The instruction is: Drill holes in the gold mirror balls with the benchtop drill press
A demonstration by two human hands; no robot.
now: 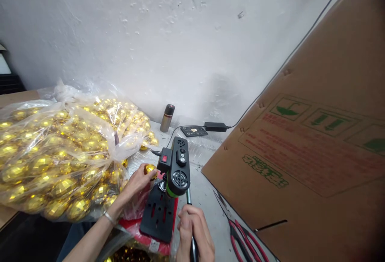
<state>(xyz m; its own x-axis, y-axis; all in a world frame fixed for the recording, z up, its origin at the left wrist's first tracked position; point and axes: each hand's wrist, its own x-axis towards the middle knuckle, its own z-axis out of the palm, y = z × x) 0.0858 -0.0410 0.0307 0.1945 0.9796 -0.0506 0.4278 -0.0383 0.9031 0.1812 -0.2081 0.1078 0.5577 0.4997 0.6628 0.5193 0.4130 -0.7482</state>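
My left hand (138, 182) pinches a shiny gold faceted ball (149, 169) just left of a small black bench drill press (179, 166). A red switch sits on the machine's side box, and its slotted base plate (158, 218) lies flat below the head. My right hand (195, 232) is closed around the dark lever handle (194, 250) that slants down from the machine's right side. The drill head hides whatever is directly beneath it.
Clear bags of gold balls (69, 162) fill the left. A large cardboard carton (315, 142) leans at right, with red-handled scissors (240, 234) beside it. A spray can (167, 118), a black panel (194, 131) and a power adapter (215, 126) lie near the wall.
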